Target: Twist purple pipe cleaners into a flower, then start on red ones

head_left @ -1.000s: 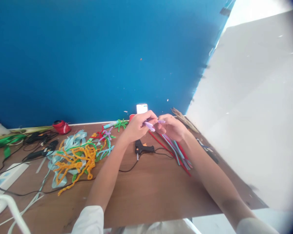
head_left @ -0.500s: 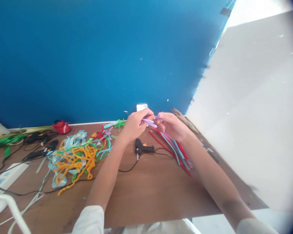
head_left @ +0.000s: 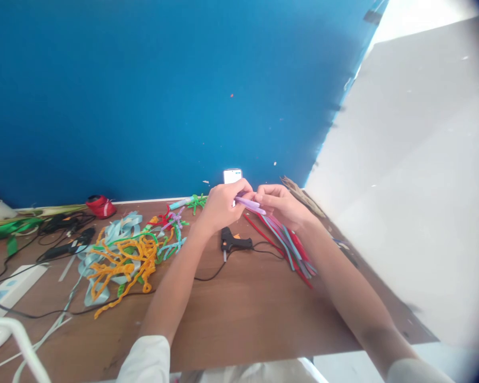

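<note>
Lilac pipe cleaners [head_left: 251, 204] are gripped in my left hand [head_left: 225, 205], their free ends pointing right and slightly down. Close beside it, my right hand [head_left: 281, 204] is closed in a pinch at the same pipe cleaners; its fingertips nearly meet those of the left. Exactly what lies between the fingertips is partly hidden. Below the right hand, a bundle of red, light blue and purple pipe cleaners [head_left: 290, 246] lies on the table. A black hot glue gun [head_left: 236, 241] rests under the hands.
Behind the hands, a phone [head_left: 233, 174] leans near the blue wall. On the left lie a heap of orange twisted pipe cleaners [head_left: 131, 260], light blue ribbon [head_left: 122, 230], a second glue gun [head_left: 69, 247], a white power strip [head_left: 18, 287] and a red roll [head_left: 100, 207]. Dry husks [head_left: 301, 196] sit at right.
The lilac ends have shifted slightly right and down. My right fingers have closed in on the pipe cleaners, nearer my left hand.
</note>
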Tool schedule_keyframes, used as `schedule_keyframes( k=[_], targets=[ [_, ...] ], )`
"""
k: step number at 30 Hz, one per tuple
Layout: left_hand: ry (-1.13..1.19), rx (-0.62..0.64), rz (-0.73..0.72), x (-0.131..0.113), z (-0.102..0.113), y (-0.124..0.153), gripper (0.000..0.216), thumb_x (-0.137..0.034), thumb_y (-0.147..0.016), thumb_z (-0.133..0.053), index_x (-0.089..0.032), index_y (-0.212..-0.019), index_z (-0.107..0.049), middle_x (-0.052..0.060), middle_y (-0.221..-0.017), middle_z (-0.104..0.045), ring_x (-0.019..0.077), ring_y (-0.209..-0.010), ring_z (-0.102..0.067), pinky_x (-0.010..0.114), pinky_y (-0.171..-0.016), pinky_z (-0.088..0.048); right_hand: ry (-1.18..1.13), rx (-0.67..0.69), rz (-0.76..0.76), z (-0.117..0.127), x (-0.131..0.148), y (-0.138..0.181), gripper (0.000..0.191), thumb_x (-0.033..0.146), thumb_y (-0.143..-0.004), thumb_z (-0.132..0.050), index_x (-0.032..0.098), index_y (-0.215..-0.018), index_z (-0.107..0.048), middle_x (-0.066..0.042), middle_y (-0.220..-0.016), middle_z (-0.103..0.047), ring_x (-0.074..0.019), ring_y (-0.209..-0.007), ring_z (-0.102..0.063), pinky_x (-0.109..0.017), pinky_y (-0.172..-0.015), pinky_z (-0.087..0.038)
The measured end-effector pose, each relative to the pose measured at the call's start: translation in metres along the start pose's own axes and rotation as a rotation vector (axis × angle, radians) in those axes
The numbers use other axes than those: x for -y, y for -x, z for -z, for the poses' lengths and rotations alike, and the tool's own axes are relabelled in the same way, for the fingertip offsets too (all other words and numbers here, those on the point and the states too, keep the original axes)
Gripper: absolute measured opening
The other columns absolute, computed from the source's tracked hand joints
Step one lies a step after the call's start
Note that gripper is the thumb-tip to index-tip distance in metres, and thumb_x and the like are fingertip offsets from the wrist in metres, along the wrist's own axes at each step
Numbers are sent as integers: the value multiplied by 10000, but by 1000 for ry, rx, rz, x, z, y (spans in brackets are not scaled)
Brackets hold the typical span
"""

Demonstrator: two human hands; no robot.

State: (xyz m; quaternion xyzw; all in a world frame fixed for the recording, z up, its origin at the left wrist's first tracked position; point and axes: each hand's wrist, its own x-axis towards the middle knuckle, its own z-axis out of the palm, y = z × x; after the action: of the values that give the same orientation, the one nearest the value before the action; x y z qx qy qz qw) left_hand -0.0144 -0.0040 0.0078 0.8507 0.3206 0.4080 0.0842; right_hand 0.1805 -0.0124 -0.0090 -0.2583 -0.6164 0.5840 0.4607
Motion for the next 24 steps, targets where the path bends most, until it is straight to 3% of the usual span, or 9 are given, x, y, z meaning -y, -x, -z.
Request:
schedule_keyframes(
  k=[6, 8, 12, 17, 21, 24],
  targets=[
    [-28, -14, 102, 3, -7, -1, 223, -315, -875, -597, -189, -693, -571, -43, -573, -523, 102, -541, -390, 264, -569, -268, 857, -87, 331, 8, 2, 0, 276, 339, -921, -640, 193, -691, -592, 23, -601, -515, -115, -569, -394, -285, -568, -259],
    [4, -15, 141, 5, -9, -2, 196, -294, -863, -593, -186, -701, -576, -43, -588, -530, 103, -552, -395, 260, -572, -274, 1030, -138, 416, 8, 1, -1, 243, 300, -921, -620, 196, -703, -597, 14, -617, -527, -122, -581, -408, -293, -586, -263],
    [106, 24, 183, 7, -8, -2, 143, -285, -882, -577, -179, -800, -624, -43, -645, -580, 102, -578, -429, 252, -592, -311, 1070, -189, 454, 6, 2, -3, 228, 323, -958, -590, 207, -761, -603, 6, -657, -581, -132, -597, -458, -293, -607, -303],
    [186, 48, 161, 4, -5, -2, 187, -332, -910, -575, -182, -831, -653, -33, -696, -598, 109, -626, -446, 246, -596, -326, 975, -157, 446, 3, 10, 2, 196, 320, -968, -597, 214, -804, -604, 15, -667, -599, -127, -587, -467, -297, -601, -316],
    [368, 64, 191, 2, -7, -3, 239, -361, -929, -558, -173, -787, -591, -28, -687, -530, 102, -623, -423, 245, -579, -321, 1006, -98, 470, 4, 14, 5, 131, 281, -961, -591, 213, -850, -605, 5, -713, -605, -133, -618, -495, -294, -609, -341],
    [541, 101, 274, 2, -10, -3, 274, -418, -914, -583, -185, -774, -556, -52, -603, -424, 90, -543, -355, 253, -532, -283, 1119, -82, 571, 7, 13, 5, 107, 248, -964, -568, 213, -868, -602, -11, -741, -606, -156, -676, -527, -306, -648, -374]
  ],
)
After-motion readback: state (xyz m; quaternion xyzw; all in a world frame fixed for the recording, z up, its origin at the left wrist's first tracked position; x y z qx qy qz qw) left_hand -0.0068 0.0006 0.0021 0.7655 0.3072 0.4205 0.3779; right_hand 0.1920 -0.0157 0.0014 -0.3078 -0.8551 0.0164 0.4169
